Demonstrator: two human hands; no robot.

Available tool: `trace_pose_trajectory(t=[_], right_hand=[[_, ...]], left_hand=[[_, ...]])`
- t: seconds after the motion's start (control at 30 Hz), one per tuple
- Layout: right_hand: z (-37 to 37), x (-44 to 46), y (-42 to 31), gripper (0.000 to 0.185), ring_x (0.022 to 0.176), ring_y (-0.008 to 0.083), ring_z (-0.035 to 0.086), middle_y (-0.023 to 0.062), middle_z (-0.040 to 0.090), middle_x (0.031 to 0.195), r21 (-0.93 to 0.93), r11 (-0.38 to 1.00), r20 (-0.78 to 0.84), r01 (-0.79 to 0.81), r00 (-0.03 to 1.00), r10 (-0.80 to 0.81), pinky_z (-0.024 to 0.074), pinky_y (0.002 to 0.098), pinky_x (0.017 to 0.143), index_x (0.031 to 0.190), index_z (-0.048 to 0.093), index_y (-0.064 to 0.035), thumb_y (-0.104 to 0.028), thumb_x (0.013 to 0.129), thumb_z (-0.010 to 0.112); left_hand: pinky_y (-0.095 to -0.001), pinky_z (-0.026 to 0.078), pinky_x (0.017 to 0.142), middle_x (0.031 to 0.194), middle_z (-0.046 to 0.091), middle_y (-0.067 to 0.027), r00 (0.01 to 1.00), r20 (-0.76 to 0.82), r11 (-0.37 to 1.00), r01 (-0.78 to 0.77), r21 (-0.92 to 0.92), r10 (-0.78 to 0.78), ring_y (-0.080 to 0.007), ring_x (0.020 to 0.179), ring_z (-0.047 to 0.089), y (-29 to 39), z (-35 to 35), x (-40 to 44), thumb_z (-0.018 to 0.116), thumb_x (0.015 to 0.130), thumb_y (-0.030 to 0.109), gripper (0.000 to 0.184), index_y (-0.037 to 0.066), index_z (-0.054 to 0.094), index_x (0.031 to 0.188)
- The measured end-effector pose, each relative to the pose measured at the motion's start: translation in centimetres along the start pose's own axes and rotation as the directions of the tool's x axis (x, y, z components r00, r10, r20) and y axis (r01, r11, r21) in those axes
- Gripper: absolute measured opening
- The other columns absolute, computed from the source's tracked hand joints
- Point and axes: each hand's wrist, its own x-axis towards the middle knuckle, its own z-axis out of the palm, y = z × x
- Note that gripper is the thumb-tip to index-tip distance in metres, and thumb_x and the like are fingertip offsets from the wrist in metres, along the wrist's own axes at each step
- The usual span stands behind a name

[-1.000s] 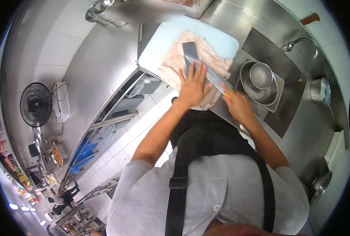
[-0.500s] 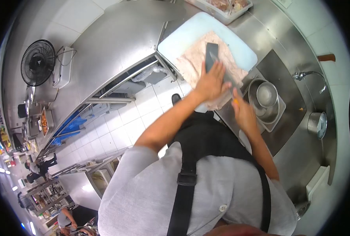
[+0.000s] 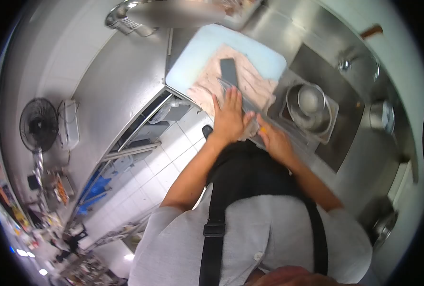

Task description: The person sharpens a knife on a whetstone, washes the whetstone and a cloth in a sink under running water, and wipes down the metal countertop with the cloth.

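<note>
Right hand (image 3: 274, 143) holds the orange-handled knife (image 3: 251, 106) in a closed grip, left hand (image 3: 228, 120) flat and straight-fingered along it, apparently steadying it over the near end of the dark stone (image 3: 228, 69), cloth (image 3: 255, 82) spread beneath on the board (image 3: 198, 53), likely against slipping.

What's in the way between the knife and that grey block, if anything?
Nothing visible: the knife, gripped in the right hand, lies across the near part of the grey block, under the left hand. That hand and the blur hide whether they touch.
</note>
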Motion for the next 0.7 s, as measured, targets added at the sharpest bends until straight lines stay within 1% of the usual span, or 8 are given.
trace_pose_trajectory(t=[0.2,0.33,0.4,0.53,0.6,0.63,0.67,0.7], right_hand=[[0.7,14.6,0.0,0.047,0.096,0.0423,0.068,0.0234,0.070,0.106,-0.134,0.990,0.057,0.037,0.998,-0.030,0.0536,0.0530,0.083,0.150,0.049,-0.0146,-0.030,0.105,0.055],[1.1,13.9,0.0,0.051,0.095,0.0416,0.069,0.0231,0.070,0.106,-0.095,0.995,0.106,0.018,0.994,-0.007,0.0537,0.0536,0.081,0.153,0.045,-0.0168,-0.030,0.104,0.056],[-0.7,8.7,-0.3,0.059,0.094,0.0416,0.069,0.0220,0.071,0.107,-0.079,0.995,0.196,-0.066,0.977,0.081,0.0536,0.0521,0.081,0.157,0.040,-0.0247,-0.026,0.102,0.061],[-5.4,-2.1,0.0,0.075,0.097,0.0383,0.070,0.0163,0.071,0.116,0.113,0.990,0.273,-0.078,0.961,0.045,0.0543,0.0487,0.085,0.161,0.033,-0.0220,-0.011,0.096,0.067],[-5.9,-4.1,1.0,0.068,0.086,0.0306,0.071,0.0136,0.072,0.107,0.311,0.950,0.183,0.005,0.981,-0.065,0.0565,0.0426,0.075,0.160,0.035,-0.0146,-0.011,0.097,0.062],[-6.2,-4.1,1.5,0.062,0.080,0.0266,0.070,0.0123,0.071,0.102,0.474,0.875,0.236,-0.095,0.972,-0.023,0.0561,0.0395,0.070,0.156,0.038,-0.0112,-0.011,0.098,0.060],[-6.5,-4.1,2.0,0.056,0.074,0.0226,0.068,0.0109,0.071,0.097,0.612,0.765,0.287,-0.200,0.958,0.020,0.0557,0.0363,0.064,0.152,0.041,-0.0079,-0.011,0.099,0.058],[-7.1,-4.0,2.3,0.046,0.068,0.0185,0.066,0.0094,0.069,0.091,0.717,0.531,0.463,-0.450,0.878,0.120,0.0539,0.0331,0.058,0.146,0.046,-0.0049,-0.011,0.101,0.056]], left_hand=[[-0.0674,0.001,0.123,0.171,0.018,-0.0170,0.972,0.081,0.976,0.218,0.023,-0.219,-0.0316,0.160,0.010,-8.3,-0.6,11.9,0.026,0.108,0.057,0.079,-0.002,0.025,0.161],[-0.0690,0.002,0.122,0.170,0.020,-0.0191,0.979,0.032,0.979,0.203,-0.019,-0.203,-0.0347,0.159,0.014,-8.3,-0.3,10.6,0.029,0.108,0.055,0.078,-0.003,0.027,0.160],[-0.0687,0.002,0.122,0.170,0.020,-0.0209,0.995,-0.012,0.994,0.104,0.017,-0.104,-0.0363,0.159,0.014,-5.6,0.7,5.8,0.039,0.106,0.054,0.081,-0.004,0.027,0.160],[-0.0720,0.002,0.119,0.168,0.024,-0.0231,0.994,0.093,0.998,-0.055,-0.029,0.058,-0.0389,0.157,0.018,2.1,-2.6,-2.5,0.047,0.104,0.052,0.079,-0.002,0.030,0.159],[-0.0722,0.003,0.119,0.166,0.028,-0.0236,0.981,0.139,0.990,-0.125,-0.066,0.133,-0.0393,0.156,0.022,3.7,-4.4,-1.6,0.047,0.104,0.051,0.076,-0.002,0.034,0.157],[-0.0723,0.003,0.119,0.165,0.031,-0.0238,0.973,0.161,0.985,-0.151,-0.081,0.163,-0.0394,0.155,0.024,4.2,-5.4,-1.3,0.047,0.105,0.051,0.074,-0.002,0.037,0.156],[-0.0709,0.005,0.120,0.162,0.036,-0.0240,0.970,0.061,0.969,-0.228,-0.092,0.234,-0.0393,0.154,0.028,4.6,-5.9,0.1,0.047,0.105,0.049,0.069,-0.001,0.043,0.153],[-0.0702,0.005,0.120,0.162,0.035,-0.0237,0.962,0.094,0.966,-0.251,-0.066,0.256,-0.0389,0.154,0.027,4.7,-5.2,1.3,0.046,0.106,0.049,0.068,0.000,0.043,0.153]])
